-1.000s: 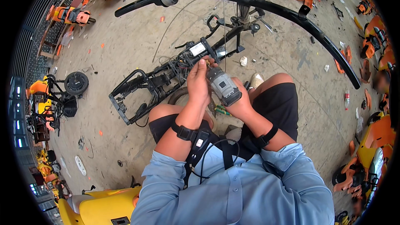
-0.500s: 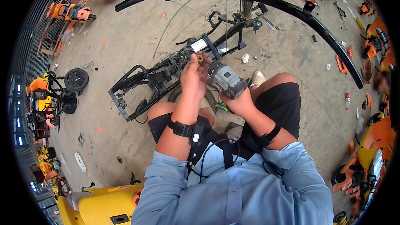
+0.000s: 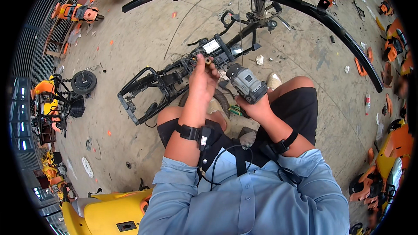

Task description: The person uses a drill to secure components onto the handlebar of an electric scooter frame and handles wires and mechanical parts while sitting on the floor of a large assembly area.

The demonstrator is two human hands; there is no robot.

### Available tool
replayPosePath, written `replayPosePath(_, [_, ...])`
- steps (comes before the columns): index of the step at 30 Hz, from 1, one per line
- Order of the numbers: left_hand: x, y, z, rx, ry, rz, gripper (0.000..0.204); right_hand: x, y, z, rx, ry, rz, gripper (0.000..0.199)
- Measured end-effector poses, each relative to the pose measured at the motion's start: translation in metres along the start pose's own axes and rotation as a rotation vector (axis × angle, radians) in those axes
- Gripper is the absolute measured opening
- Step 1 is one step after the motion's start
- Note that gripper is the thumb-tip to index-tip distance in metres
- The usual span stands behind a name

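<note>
The left hand [image 3: 202, 80] pinches a small brass-coloured bolt [image 3: 208, 61] between thumb and fingertips, raised above the knees with the bolt's end pointing up. The bolt is short, round and dull gold; finer detail is too small to tell. The right hand [image 3: 257, 108] is wrapped around the grip of a grey cordless driver [image 3: 246, 83], whose boxy grey body tilts up and to the left, its nose close beside the left hand but not touching the bolt.

Just beyond both hands lies a stripped black scooter frame [image 3: 174, 78] on the concrete floor [image 3: 130, 43], with a long black curved bar [image 3: 305, 8] arching behind it. A loose black wheel [image 3: 83, 82] sits well apart to the left, and a yellow body panel [image 3: 109, 211] lies near the person's left side.

Compared with 0.5 s ago, the left hand has lifted slightly off the frame and now shows the bolt clear of it, while the driver has swung a little away from the left hand.
</note>
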State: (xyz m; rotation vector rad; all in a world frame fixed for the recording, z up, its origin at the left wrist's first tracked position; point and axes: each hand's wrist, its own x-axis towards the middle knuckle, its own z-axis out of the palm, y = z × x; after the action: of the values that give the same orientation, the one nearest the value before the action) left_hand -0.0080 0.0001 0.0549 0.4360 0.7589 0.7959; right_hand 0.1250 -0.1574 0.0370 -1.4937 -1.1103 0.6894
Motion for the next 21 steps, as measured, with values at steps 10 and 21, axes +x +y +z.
replayPosePath(10, [0.032, 0.058, -0.037, 1.161, 0.522, 0.796, 0.085, 0.003, 0.016, -0.002, -0.047, 0.023, 0.072, 0.042])
replayPosePath(21, [0.001, 0.008, -0.016, 1.465, -0.005, 0.707, 0.060, -0.001, 0.012, 0.006, -0.007, 0.022, 0.092, 0.044])
